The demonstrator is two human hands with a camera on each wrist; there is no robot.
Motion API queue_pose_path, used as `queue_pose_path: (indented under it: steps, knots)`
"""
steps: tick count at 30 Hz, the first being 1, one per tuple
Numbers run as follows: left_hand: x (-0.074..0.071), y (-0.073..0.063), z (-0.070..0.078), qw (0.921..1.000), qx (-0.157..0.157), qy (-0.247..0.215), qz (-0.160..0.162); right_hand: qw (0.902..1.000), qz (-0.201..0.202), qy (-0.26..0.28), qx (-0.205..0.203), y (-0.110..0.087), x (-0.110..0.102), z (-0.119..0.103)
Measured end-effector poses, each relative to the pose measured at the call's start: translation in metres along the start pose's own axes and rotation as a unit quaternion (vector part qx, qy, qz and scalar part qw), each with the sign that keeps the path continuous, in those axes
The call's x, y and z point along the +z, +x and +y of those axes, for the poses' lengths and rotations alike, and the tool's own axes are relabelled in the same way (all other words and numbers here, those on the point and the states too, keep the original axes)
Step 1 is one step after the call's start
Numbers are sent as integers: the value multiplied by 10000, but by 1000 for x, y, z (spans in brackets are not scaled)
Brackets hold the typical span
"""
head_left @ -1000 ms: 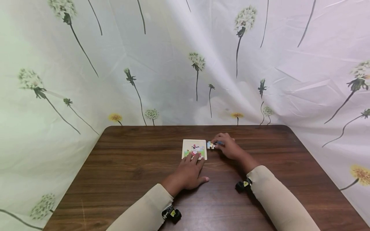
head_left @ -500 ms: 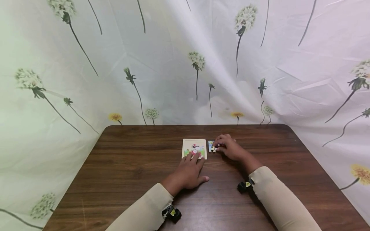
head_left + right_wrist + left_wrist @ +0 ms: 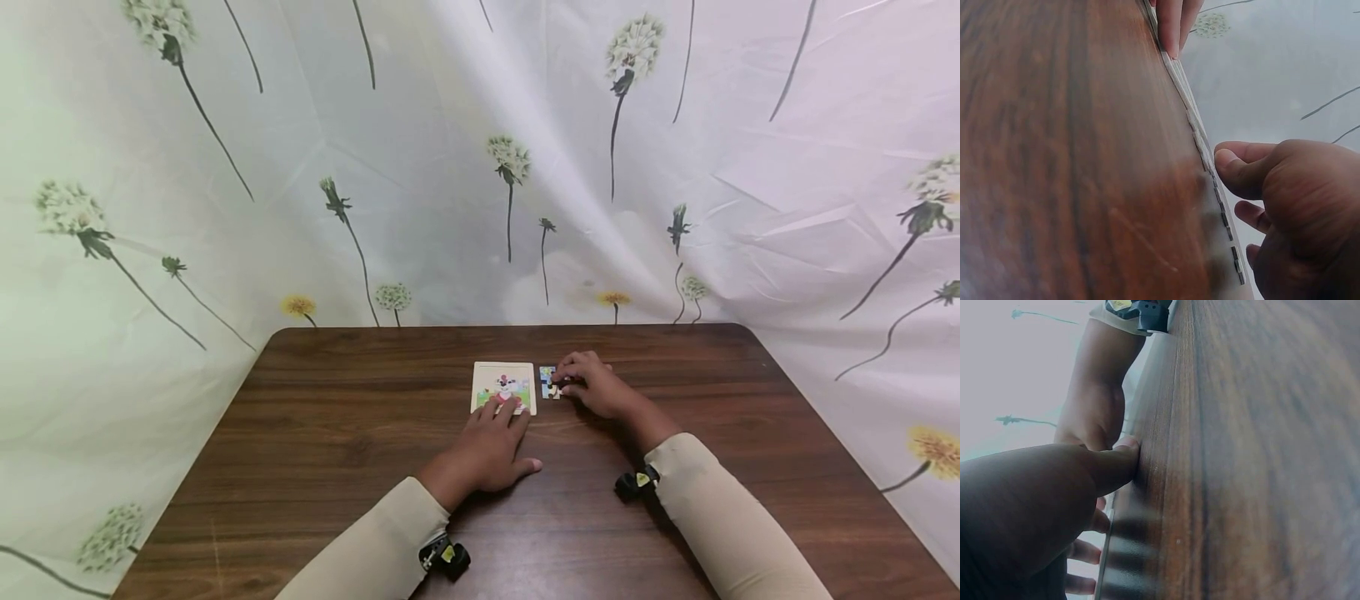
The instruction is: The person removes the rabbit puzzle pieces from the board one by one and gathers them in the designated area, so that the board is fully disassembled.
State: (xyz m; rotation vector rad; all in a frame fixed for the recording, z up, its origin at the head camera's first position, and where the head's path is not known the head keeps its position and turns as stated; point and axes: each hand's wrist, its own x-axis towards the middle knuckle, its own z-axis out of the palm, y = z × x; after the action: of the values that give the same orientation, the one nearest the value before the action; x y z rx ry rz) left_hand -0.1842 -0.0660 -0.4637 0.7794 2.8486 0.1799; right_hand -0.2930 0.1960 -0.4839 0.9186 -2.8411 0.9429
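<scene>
A square picture puzzle board (image 3: 487, 372) with a cartoon mouse figure and a pale border lies flat on the table. My left hand (image 3: 487, 450) rests its outstretched fingertips on the board's near edge, thumb spread to the right on the wood. Just right of the board lie small jigsaw puzzle pieces (image 3: 549, 372), blue and multicoloured. My right hand (image 3: 597, 389) bends over them, thumb and forefinger pinching at a piece; the fingers hide part of the pieces. In the right wrist view, thumb and forefinger (image 3: 1235, 164) meet at the pieces' thin edge, low on the table.
A dark brown wooden table (image 3: 337, 417) with rounded far corners bears everything. Behind it and at both sides hangs a pale sheet (image 3: 435, 167) printed with dandelions. A black camera is strapped at each sleeve cuff.
Pieces beside the board have shifted slightly right and towards me under my right hand, and more of them shows now. The right hand moved slightly right; the left hand stayed on the board.
</scene>
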Motion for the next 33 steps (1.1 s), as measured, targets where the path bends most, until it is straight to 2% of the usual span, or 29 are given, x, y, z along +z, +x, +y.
queue_pose_path:
  steps: [15, 25, 33]
  knots:
    - [0, 3, -1, 10000, -41, 34, -47, 9999, 104, 71, 83, 9, 0, -5]
    - [3, 3, -1, 10000, 16, 49, -43, 9997, -8, 114, -226, 24, 14, -14]
    - [3, 3, -2, 10000, 47, 54, 12, 9981, 166, 486, -339, 38, 26, -26]
